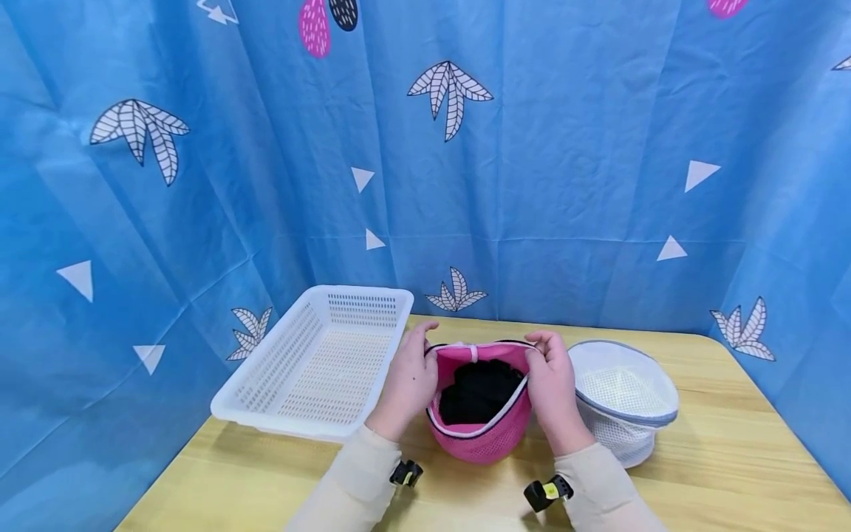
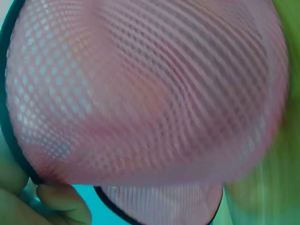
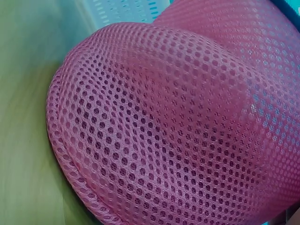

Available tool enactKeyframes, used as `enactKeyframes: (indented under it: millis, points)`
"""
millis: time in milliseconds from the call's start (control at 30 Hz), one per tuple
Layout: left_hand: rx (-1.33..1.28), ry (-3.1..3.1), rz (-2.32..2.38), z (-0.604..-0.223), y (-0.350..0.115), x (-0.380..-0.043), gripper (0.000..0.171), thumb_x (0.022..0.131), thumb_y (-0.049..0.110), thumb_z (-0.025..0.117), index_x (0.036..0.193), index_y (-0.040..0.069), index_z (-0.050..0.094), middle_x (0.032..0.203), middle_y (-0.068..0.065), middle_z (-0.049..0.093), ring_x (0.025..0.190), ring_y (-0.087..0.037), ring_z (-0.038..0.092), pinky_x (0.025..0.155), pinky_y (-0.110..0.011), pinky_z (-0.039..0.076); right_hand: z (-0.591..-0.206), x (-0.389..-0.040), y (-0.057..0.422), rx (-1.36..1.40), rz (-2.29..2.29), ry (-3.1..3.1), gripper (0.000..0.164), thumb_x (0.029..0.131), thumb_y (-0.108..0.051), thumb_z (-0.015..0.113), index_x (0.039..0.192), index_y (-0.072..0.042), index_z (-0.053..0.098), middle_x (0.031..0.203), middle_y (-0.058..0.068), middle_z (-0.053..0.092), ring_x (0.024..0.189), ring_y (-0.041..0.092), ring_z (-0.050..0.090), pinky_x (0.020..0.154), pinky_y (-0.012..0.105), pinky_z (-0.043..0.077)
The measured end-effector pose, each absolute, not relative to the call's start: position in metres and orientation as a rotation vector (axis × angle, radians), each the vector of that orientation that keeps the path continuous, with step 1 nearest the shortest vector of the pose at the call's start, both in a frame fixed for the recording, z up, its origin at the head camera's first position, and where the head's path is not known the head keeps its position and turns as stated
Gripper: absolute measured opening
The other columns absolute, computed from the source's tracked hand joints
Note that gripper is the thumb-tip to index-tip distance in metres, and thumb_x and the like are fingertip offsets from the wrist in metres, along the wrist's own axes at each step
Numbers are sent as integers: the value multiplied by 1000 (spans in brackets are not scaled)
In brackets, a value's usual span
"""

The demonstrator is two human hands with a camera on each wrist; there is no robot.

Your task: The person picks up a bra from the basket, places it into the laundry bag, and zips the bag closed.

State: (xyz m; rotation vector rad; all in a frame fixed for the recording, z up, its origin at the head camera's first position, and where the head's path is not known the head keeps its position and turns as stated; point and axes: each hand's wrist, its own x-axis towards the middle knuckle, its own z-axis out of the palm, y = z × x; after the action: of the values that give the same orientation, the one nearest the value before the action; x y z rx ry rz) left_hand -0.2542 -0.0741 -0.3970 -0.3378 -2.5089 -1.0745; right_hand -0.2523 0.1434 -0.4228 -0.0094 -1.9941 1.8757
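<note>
A pink mesh laundry bag (image 1: 488, 441) with a dark-edged rim stands unzipped on the table, its mouth facing up. Black cloth (image 1: 482, 391) lies inside it. My left hand (image 1: 408, 373) pinches the left side of the rim; in the left wrist view its fingers (image 2: 63, 199) grip the dark edging. On the opposite side, my right hand (image 1: 553, 380) pinches the rim between thumb and fingers. Pink mesh fills most of the right wrist view, where the right hand is almost wholly hidden.
To the left stands a white perforated plastic basket (image 1: 229, 399). A white mesh bag (image 1: 621, 380) with a grey-blue zip band stands just right of my right hand. Behind the wooden table (image 1: 731, 458) hangs a blue patterned curtain (image 1: 565, 148).
</note>
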Motion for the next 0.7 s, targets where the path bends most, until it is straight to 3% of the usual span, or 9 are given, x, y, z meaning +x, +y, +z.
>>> enactKeyframes:
  millis: [133, 267, 467, 567, 700]
  points:
    - [-317, -2505, -1051, -398, -77, -256, 37, 100, 5, 54, 137, 11, 55, 100, -3, 53, 90, -19, 51, 83, -36, 48, -422, -252, 144, -34, 1896, -1993, 21, 99, -3, 42, 117, -3, 54, 89, 11, 42, 83, 21, 44, 75, 29, 37]
    - [-326, -2509, -1196, -401, -78, -258, 24, 100, 10, 53, 122, 12, 60, 90, -2, 53, 81, -18, 52, 76, -36, 47, -423, -252, 144, -22, 1937, -1992, 21, 99, -3, 42, 115, -2, 55, 86, 10, 43, 84, 23, 44, 74, 28, 39]
    - [-335, -2526, -1462, -412, -77, -263, 13, 103, 17, 51, 112, 10, 57, 83, -2, 53, 75, -18, 52, 70, -36, 45, -427, -256, 144, -30, 2018, -1977, 20, 98, -1, 45, 114, 0, 56, 85, 7, 44, 86, 21, 45, 76, 26, 39]
    - [-286, -2496, -1575, -418, -74, -265, 17, 105, 24, 52, 112, 9, 57, 89, -4, 58, 85, -20, 55, 79, -39, 46, -427, -256, 144, -38, 2026, -2009, 21, 99, -2, 45, 117, 0, 55, 87, 6, 45, 86, 21, 46, 77, 25, 39]
    - [-162, -2394, -1802, -425, -72, -269, 24, 107, 29, 49, 113, 8, 58, 110, -11, 61, 109, -25, 54, 99, -45, 41, -427, -257, 144, -34, 2021, -2031, 22, 99, -2, 46, 119, 0, 55, 85, 4, 45, 82, 19, 46, 76, 25, 39]
